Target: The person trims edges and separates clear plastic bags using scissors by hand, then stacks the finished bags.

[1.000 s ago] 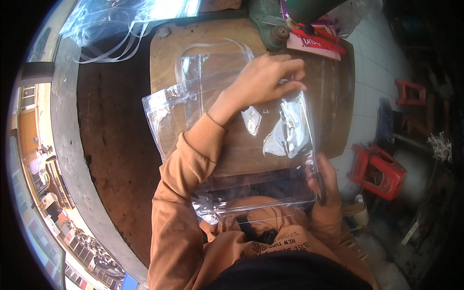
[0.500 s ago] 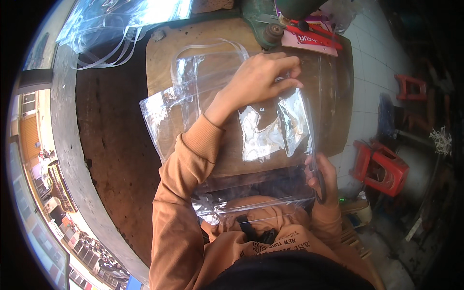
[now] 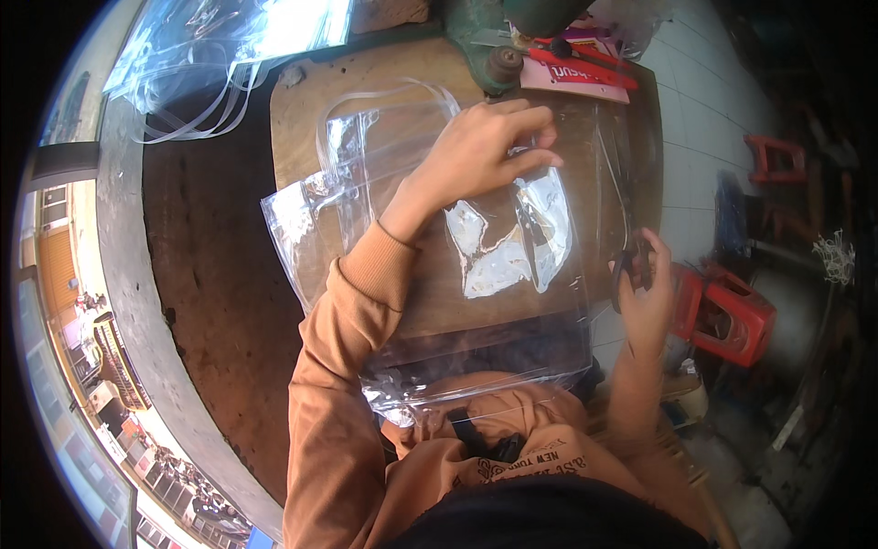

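Note:
A clear plastic bag (image 3: 512,242) with glossy reflections lies over the wooden board, its near end hanging over my lap. Its looped clear strap (image 3: 323,137) rests toward the far left. My left hand (image 3: 485,151) is closed at the bag's far right corner, thumb and fingers pinching the film's edge. Off to the right of the bag, my right hand (image 3: 649,288) grips long scissors (image 3: 626,206) by their dark handles. The blades point away from me and stand apart from the bag's edge.
A green machine base (image 3: 471,46) with a round knob stands at the board's far edge. Beside it lie a red-handled tool (image 3: 585,69) and a pink printed sheet (image 3: 572,84). More clear bags (image 3: 238,41) are piled far left. Red stools (image 3: 727,316) stand on the right.
My right hand has moved right and away from me with the scissors, leaving the bag's right edge. My left hand keeps its pinch on the corner, nearly still.

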A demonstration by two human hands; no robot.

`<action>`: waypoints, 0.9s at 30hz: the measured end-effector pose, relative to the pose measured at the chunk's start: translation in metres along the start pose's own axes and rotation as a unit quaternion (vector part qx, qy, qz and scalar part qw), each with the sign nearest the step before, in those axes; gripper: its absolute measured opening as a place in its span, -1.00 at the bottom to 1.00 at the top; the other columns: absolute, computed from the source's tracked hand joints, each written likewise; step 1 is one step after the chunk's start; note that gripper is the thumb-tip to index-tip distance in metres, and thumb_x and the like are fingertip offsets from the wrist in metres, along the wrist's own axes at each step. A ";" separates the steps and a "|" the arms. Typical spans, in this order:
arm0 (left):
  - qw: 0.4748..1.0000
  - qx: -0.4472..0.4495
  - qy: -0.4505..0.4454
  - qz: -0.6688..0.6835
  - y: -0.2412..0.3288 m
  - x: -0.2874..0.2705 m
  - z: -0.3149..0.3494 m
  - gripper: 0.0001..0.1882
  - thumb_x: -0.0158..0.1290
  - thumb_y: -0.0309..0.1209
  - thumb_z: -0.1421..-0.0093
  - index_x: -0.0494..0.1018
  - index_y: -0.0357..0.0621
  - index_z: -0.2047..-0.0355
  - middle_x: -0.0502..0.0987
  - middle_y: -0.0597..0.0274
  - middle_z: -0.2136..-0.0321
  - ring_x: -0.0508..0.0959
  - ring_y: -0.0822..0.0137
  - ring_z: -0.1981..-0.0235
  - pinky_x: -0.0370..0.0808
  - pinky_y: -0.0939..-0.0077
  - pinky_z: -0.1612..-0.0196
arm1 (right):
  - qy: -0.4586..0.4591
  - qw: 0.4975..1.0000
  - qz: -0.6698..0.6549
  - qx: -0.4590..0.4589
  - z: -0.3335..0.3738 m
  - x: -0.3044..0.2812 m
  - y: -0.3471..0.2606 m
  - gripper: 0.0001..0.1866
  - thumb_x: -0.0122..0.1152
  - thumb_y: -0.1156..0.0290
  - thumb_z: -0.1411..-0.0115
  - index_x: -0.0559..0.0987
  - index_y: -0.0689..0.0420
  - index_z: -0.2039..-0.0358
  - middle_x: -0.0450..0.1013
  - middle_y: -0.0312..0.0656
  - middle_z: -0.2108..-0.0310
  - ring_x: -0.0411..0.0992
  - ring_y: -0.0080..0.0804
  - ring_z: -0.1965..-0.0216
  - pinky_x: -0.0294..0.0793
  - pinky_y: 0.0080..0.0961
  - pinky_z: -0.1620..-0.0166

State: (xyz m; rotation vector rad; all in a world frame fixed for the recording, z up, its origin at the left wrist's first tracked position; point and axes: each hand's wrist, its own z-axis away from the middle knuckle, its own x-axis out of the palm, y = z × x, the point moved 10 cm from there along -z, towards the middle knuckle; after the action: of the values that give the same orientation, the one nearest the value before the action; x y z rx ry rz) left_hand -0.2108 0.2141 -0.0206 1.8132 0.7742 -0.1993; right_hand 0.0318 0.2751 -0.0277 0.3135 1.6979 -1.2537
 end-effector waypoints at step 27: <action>0.987 0.080 0.079 -0.111 0.028 -0.009 0.007 -0.79 0.20 -0.27 0.04 0.40 -0.04 0.51 0.34 0.30 0.53 0.38 0.24 0.47 0.26 0.42 0.37 | -0.088 0.951 0.059 -0.289 -0.011 0.034 -0.102 -0.89 0.19 0.59 0.03 0.46 0.18 0.45 0.39 -0.20 0.50 0.36 -0.28 0.40 0.31 -0.41 0.22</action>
State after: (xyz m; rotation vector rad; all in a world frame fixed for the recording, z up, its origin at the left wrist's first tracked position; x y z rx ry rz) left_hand -0.1998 0.1995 0.0030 1.9092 1.1000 -0.2713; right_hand -0.0600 0.2285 0.0054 -0.0492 1.7738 -0.6304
